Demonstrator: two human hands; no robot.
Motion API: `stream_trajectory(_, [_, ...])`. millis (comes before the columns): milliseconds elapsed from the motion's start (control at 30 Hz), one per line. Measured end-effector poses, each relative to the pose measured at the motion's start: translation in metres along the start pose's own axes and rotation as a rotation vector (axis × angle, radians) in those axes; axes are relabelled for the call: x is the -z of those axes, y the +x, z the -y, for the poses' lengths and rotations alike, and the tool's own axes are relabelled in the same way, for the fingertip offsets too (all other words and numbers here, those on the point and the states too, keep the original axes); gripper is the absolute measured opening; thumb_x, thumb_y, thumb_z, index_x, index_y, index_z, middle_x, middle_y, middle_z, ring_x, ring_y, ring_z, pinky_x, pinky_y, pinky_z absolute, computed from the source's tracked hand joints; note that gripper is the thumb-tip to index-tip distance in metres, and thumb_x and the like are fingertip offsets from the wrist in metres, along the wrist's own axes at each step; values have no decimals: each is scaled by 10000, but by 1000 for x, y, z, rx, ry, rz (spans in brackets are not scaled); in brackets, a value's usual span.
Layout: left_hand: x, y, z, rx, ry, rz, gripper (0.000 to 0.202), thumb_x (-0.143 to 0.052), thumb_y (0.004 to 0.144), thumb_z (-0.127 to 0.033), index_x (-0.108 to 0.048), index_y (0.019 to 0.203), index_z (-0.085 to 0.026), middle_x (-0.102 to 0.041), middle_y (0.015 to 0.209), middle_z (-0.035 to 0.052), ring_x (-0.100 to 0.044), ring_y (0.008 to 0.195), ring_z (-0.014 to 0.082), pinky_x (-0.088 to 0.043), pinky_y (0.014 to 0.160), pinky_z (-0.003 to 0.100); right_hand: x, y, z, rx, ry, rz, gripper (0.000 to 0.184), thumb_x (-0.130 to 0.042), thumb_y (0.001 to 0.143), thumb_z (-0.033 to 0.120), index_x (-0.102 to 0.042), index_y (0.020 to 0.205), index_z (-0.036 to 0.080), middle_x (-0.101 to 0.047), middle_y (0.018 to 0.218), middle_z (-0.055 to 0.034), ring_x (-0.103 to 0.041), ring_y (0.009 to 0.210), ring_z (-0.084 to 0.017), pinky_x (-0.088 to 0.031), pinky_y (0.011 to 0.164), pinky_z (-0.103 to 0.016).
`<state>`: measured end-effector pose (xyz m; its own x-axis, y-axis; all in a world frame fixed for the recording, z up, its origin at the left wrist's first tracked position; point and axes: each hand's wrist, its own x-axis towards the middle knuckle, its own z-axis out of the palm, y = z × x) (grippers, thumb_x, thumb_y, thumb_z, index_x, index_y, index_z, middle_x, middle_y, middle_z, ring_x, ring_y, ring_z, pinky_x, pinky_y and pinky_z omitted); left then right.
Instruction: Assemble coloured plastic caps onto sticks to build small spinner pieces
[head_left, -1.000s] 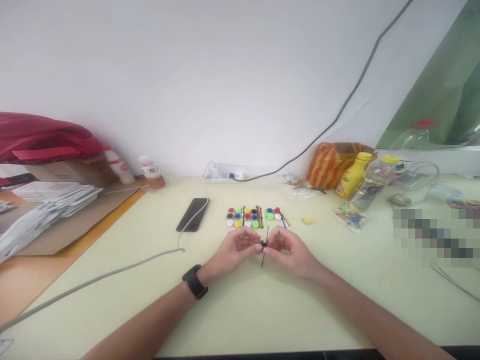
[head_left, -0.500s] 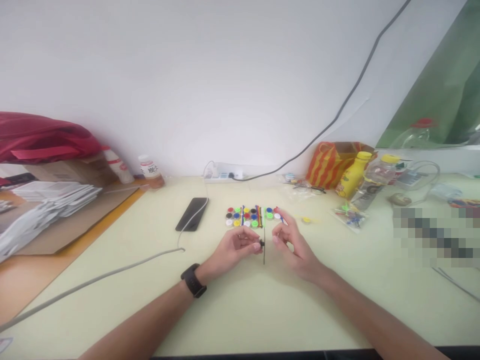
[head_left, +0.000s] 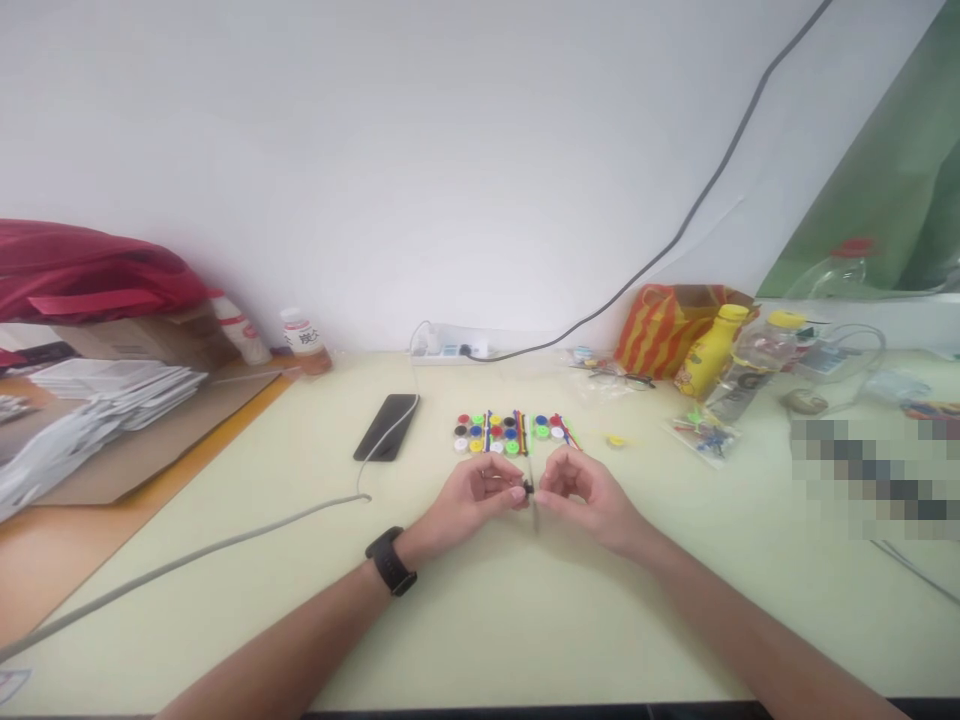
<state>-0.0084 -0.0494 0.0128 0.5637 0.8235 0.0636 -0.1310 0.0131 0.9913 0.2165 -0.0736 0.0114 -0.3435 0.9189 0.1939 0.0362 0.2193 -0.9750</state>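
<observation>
My left hand (head_left: pixel 480 490) pinches a small black piece (head_left: pixel 528 488) between thumb and fingertips, above the table. A thin upright rod (head_left: pixel 535 518) is at the black piece; it looks blurred and its exact kind cannot be made out. My right hand (head_left: pixel 585 495) is curled, its thumb and fingertips brought together at the rod, facing the left hand. Just beyond both hands lie rows of small round coloured discs (head_left: pixel 475 432) and bundles of thin coloured sticks (head_left: pixel 519 432). A lone yellow piece (head_left: pixel 616 441) rests to their right.
A black phone (head_left: pixel 388 428) with a white cable lies left of the discs. Behind is a power strip (head_left: pixel 450 343). At right stand a striped bag (head_left: pixel 651 330), a yellow bottle (head_left: pixel 711 350) and a parts packet (head_left: pixel 703 436). White stacked items (head_left: pixel 120 390) sit on cardboard at left.
My right hand has moved down and left from beside the discs, its fingers closing in at the rod. The rod has gone from sharp to blurred. The left hand keeps its pinch.
</observation>
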Motion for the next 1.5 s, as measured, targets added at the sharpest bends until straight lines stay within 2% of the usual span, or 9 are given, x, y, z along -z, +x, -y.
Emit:
stream_trajectory(267, [-1,1,-2,-2,22,-30,308,-842,826,-346,-650,972,-155,-709,939,60,-719,870,192,-573,828,337,-2,-1,-6,19,-84,6,270,-715,902,449,-568,965,231,-635,883,-12,-591,721,-152,-497,698,-310])
stream_trajectory(367, [-1,1,-3,-6,5,-16,298,-832,838,-340,-645,977,-154,-707,927,56,-722,866,196,-578,839,353,-2,-3,-4,73,-119,-28,314,-659,946,415,-541,1191,258,-619,864,-2,-579,707,-154,-488,696,-314])
stream_trajectory(533, [-1,1,-2,-18,-32,1,275,-815,858,-325,-637,979,-153,-696,887,41,-712,852,186,-585,848,368,-4,-5,-4,134,-142,-132,587,-581,988,403,-299,1495,321,-575,935,0,-531,674,-144,-467,668,-304])
stream_trajectory(600, [0,1,-1,-23,-38,13,269,-811,863,-320,-636,981,-153,-695,886,41,-711,857,188,-585,854,374,-1,-5,-5,120,-137,-137,412,-555,996,433,-473,1376,298,-573,928,-7,-508,663,-145,-448,654,-304])
stream_trajectory(667, [1,1,0,-33,-28,8,267,-805,868,-320,-633,986,-153,-696,883,43,-715,852,189,-583,852,372,3,-4,-6,58,-117,-37,300,-495,1013,472,-663,953,231,-544,772,-7,-461,613,-146,-405,612,-306])
stream_trajectory(767, [3,1,2,-54,-10,-25,260,-790,884,-320,-623,993,-152,-699,888,46,-721,846,189,-576,846,359,10,-3,-4,-23,-47,170,625,-438,1019,531,-399,484,210,-348,528,12,-332,517,-131,-297,540,-310])
stream_trajectory(833, [4,1,3,-58,-6,-34,258,-785,890,-317,-618,997,-152,-699,897,48,-722,853,189,-573,842,351,11,-2,-2,-18,-22,184,619,-509,990,549,-354,496,210,-321,527,27,-308,521,-121,-268,537,-303])
stream_trajectory(1000, [3,0,0,-35,5,-22,270,-792,881,-327,-619,993,-152,-702,892,45,-722,859,187,-573,845,342,3,-2,3,-15,24,67,350,-725,893,471,-519,790,208,-523,723,28,-459,654,-123,-371,618,-269])
stream_trajectory(1500, [2,0,0,-7,14,6,271,-800,870,-324,-625,994,-158,-693,974,66,-717,904,204,-579,873,372,-3,-2,-6,18,-77,17,197,-716,909,350,-576,951,219,-638,872,-4,-598,725,-145,-476,700,-299])
